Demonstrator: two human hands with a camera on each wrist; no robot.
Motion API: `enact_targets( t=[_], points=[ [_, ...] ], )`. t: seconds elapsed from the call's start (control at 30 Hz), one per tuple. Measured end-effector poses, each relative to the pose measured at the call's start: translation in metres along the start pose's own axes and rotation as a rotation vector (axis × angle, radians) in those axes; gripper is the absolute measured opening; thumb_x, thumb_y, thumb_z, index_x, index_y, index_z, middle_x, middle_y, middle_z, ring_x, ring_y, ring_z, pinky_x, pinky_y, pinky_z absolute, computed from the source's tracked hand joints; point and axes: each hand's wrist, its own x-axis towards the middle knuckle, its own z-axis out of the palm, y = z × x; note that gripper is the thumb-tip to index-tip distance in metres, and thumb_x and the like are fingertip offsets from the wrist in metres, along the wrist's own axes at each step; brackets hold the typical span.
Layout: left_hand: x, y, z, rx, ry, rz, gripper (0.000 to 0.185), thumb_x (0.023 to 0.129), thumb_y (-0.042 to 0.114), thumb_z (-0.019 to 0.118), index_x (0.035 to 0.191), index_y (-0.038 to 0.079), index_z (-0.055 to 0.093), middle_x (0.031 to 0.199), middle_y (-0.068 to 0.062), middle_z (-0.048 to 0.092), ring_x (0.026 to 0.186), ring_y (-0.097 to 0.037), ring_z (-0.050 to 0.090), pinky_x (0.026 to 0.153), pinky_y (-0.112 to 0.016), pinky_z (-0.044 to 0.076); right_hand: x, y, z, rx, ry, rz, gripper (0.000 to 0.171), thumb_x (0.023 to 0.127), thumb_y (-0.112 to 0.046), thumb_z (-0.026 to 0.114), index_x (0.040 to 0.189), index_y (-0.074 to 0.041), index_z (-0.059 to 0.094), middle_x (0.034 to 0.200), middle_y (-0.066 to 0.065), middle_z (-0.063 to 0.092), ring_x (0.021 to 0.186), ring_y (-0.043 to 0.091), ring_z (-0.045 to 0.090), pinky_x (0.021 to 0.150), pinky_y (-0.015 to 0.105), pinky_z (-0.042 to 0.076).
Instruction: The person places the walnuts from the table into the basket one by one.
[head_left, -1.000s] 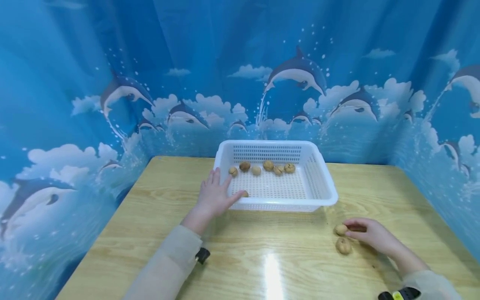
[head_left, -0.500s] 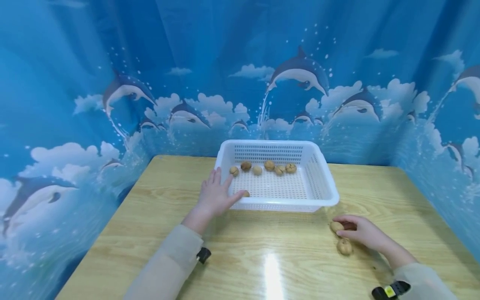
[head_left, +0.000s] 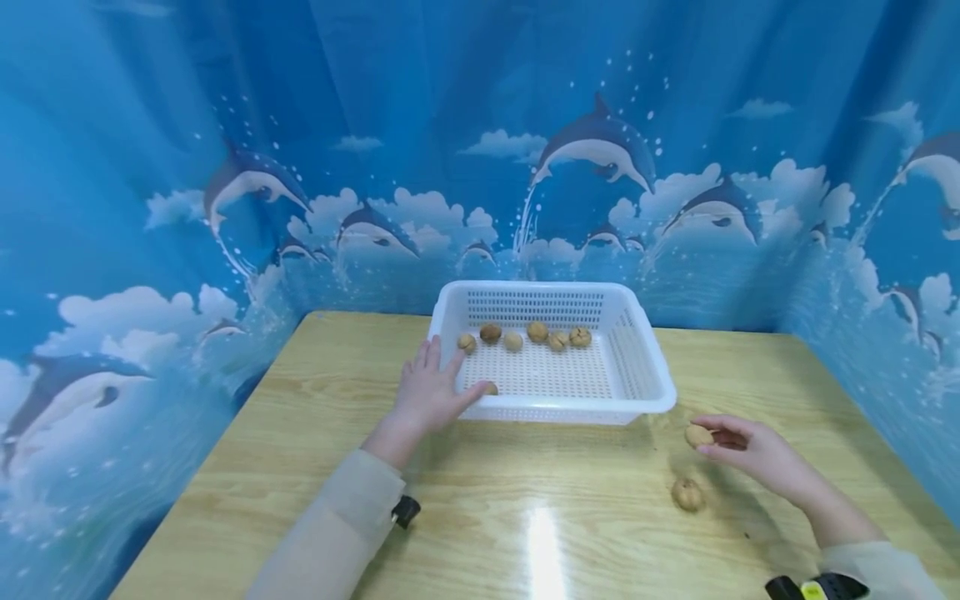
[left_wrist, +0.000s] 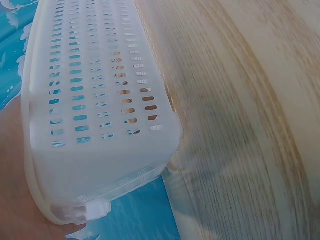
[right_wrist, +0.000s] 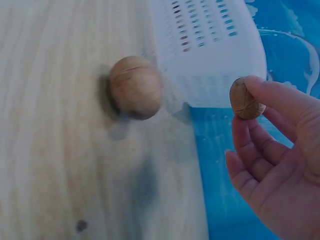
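Right hand (head_left: 753, 454) pinched a walnut (head_left: 698, 435) only at the fingertips above the tabletop (head_left: 570, 517), so it could slip; left hand (head_left: 427, 392), fingers straight, steadied the basket (head_left: 660, 392).

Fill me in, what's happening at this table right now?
A person is at a wooden table. The right hand pinches a walnut lifted off the table, near the white basket. Another walnut lies on the table below it. The left hand rests against the basket's near left corner. Several walnuts already sit inside.
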Motion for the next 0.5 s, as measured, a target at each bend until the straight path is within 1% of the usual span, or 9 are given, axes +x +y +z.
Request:
enact_targets(
  t=[0.13, 0.3, 0.4, 0.5],
  points=[
    [-0.001, 0.000, 0.002, -0.005, -0.001, 0.002, 0.081, 0.086, 0.070, 0.036, 0.148, 0.018, 0.028, 0.154, -0.017, -0.001, 0.140, -0.036, -0.004, 0.108, -0.058, 0.007, 0.001, -0.013, -0.007, 0.008, -0.001, -0.008, 0.047, 0.090, -0.022, 0.063, 0.128, 0.003, 0.053, 0.121, 0.021, 0.056, 0.091, -0.007, 0.051, 0.073, 0.021, 0.050],
    [0.000, -0.001, 0.004, 0.003, 0.000, -0.003, 0.081, 0.087, 0.069, 0.036, 0.148, 0.018, 0.026, 0.155, -0.017, -0.002, 0.140, -0.036, -0.005, 0.108, -0.058, 0.007, 0.008, -0.031, -0.014, 0.027, -0.019, -0.007, 0.048, 0.091, -0.024, 0.061, 0.130, 0.003, 0.050, 0.126, 0.023, 0.053, 0.093, -0.008, 0.051, 0.073, 0.023, 0.051],
    [0.002, -0.001, 0.004, 0.018, 0.001, -0.007, 0.083, 0.086, 0.071, 0.034, 0.149, 0.018, 0.025, 0.155, -0.017, -0.001, 0.140, -0.036, -0.004, 0.108, -0.058, 0.009, 0.015, -0.040, -0.014, 0.032, -0.029, -0.031, 0.048, 0.091, -0.024, 0.061, 0.130, 0.002, 0.050, 0.125, 0.022, 0.054, 0.094, -0.003, 0.054, 0.074, 0.026, 0.052],
    [0.002, 0.000, 0.003, 0.019, 0.000, -0.008, 0.083, 0.086, 0.071, 0.035, 0.149, 0.017, 0.024, 0.155, -0.017, -0.001, 0.140, -0.036, -0.003, 0.108, -0.058, 0.010, 0.022, -0.050, -0.014, 0.046, -0.055, -0.030, 0.049, 0.092, -0.026, 0.061, 0.131, 0.000, 0.050, 0.125, 0.021, 0.053, 0.098, 0.009, 0.057, 0.076, 0.030, 0.052]
  ],
)
